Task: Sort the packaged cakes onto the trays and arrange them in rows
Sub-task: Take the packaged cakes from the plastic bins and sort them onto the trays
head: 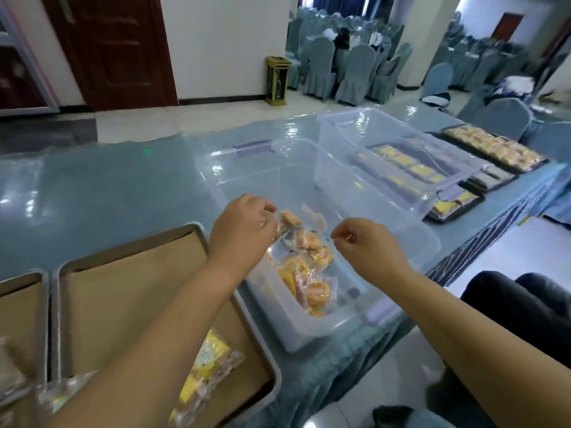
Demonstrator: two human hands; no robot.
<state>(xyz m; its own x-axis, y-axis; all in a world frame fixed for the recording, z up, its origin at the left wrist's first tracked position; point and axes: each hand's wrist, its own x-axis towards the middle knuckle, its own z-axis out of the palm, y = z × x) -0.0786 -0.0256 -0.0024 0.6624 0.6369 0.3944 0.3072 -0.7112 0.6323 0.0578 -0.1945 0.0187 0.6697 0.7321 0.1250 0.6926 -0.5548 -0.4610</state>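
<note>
head view: one wide look down at the worktop (pixel 108 186), which is covered by a shiny blue-green sheet.
left hand (pixel 244 230): over the left rim of the near bin. Its grip pinches the clear wrapper of one packaged cake (pixel 289 218), held up above the other cakes.
right hand (pixel 367 245): over the middle of the same bin, apart from the left hand. Its grip is pressed together, the fingers curled in, and nothing is seen between them.
near bin (pixel 309 339): clear plastic, at the near edge of the worktop, just right of the near tray.
cakes in the bin (pixel 309 273): a loose pile of wrapped yellow cakes in the bin's near left part, below the left hand.
near tray (pixel 123 288): metal, lined with brown paper, at the near edge. I cannot tell if it touches the bin.
cake on the tray (pixel 210 362): one yellow packet lying on the paper near the tray's near right corner, partly hidden by the left forearm.
second tray (pixel 18 310): also lined with paper, just left of the first one and cut off by the picture's edge.
far bin (pixel 355 125): clear, behind and to the right of the near bin.
dark trays (pixel 494 148): toward the far right corner of the worktop, carrying wrapped cakes in rows. Some show through the far bin.
</note>
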